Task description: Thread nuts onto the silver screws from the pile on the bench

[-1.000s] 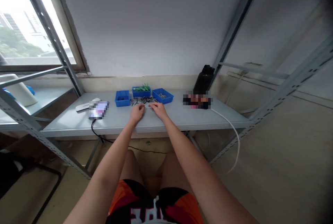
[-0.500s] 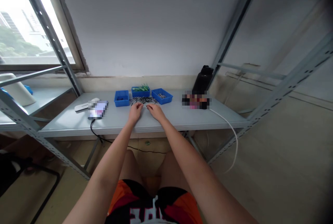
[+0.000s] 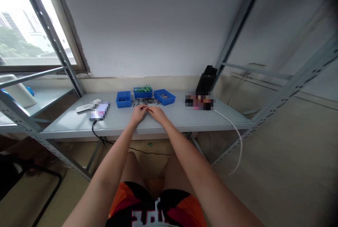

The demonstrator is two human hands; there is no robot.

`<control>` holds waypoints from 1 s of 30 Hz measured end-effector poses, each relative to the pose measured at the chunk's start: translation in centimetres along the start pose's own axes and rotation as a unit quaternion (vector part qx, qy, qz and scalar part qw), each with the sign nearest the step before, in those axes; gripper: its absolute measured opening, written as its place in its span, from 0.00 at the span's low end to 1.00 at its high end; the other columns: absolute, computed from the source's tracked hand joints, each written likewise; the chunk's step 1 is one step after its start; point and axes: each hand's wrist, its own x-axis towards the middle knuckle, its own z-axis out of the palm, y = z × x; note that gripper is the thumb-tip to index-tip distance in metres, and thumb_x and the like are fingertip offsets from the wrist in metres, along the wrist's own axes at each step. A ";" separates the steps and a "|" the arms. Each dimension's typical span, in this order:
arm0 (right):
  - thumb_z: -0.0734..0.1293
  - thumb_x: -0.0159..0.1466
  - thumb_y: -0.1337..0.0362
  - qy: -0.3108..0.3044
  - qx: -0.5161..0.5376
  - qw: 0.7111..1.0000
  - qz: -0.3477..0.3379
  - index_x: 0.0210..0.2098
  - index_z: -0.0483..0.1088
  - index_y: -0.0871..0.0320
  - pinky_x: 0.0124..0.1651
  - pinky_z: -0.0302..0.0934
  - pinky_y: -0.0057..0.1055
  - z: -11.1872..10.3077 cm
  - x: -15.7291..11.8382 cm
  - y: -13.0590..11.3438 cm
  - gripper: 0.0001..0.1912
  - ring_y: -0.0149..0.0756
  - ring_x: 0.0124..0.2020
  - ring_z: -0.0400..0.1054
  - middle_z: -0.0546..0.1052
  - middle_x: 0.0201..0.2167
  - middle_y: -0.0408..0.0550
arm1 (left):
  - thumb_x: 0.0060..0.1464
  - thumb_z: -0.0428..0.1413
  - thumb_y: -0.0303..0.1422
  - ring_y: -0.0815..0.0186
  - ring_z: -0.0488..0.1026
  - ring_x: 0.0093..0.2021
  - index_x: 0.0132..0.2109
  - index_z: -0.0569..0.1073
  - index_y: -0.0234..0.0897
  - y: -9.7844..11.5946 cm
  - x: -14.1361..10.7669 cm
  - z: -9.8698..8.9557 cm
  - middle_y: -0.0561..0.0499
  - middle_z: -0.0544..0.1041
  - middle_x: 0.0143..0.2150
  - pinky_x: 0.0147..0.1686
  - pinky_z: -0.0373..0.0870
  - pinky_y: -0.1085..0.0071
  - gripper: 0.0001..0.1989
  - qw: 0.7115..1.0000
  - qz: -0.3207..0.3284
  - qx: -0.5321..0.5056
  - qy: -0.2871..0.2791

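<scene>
The person's left hand (image 3: 139,113) and right hand (image 3: 156,113) are resting low over the gray shelf (image 3: 179,118), and their fingertips are touching each other. The fingers are bending in close, but I cannot tell if either hand is holding a little piece, because that spot is too small to see well. A pile of thin black and silver bits (image 3: 145,101) is lying on the shelf just past the fingertips. Three blue trays are sitting around the pile: the left tray (image 3: 124,105) is holding some dark bits, the back tray (image 3: 143,95) is holding green pieces (image 3: 144,88), and the right tray (image 3: 169,101) is sitting at a slant with small silver bits (image 3: 164,96) inside. A phone (image 3: 99,111) is lying well to the left, and a black bottle (image 3: 206,83) is standing far to the right.
</scene>
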 end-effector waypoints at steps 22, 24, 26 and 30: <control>0.55 0.70 0.64 0.037 0.046 0.994 0.087 0.49 0.69 0.56 0.44 0.59 0.29 -0.9 -0.1 -0.5 0.14 0.38 0.41 0.71 0.78 0.38 0.49 | 0.55 0.54 0.33 0.61 0.74 0.36 0.36 0.78 0.32 0.1 -0.1 -0.1 0.44 0.79 0.33 0.40 0.68 0.67 0.10 0.998 -0.041 0.031 0.039; 0.54 0.70 0.63 0.054 0.057 0.993 0.087 0.48 0.69 0.56 0.43 0.59 0.29 -0.7 -0.1 -0.2 0.14 0.38 0.39 0.71 0.78 0.37 0.49 | 0.55 0.54 0.33 0.61 0.74 0.36 0.36 0.77 0.32 0.2 -0.2 -0.1 0.44 0.79 0.33 0.40 0.68 0.67 0.09 0.997 -0.045 0.030 0.048; 0.54 0.70 0.63 0.074 0.068 0.991 0.084 0.47 0.69 0.56 0.43 0.59 0.30 -0.4 0.0 0.1 0.14 0.38 0.39 0.70 0.78 0.36 0.48 | 0.55 0.54 0.32 0.61 0.74 0.36 0.36 0.77 0.32 0.2 -0.2 -0.1 0.44 0.79 0.33 0.40 0.68 0.67 0.09 0.997 -0.048 0.030 0.053; 0.54 0.70 0.63 0.085 0.080 0.990 0.078 0.46 0.69 0.56 0.44 0.60 0.31 0.1 0.2 0.7 0.14 0.38 0.38 0.70 0.78 0.35 0.49 | 0.55 0.53 0.32 0.61 0.74 0.36 0.35 0.76 0.33 0.1 -0.2 -0.1 0.45 0.79 0.33 0.40 0.67 0.68 0.09 0.997 -0.047 0.042 0.052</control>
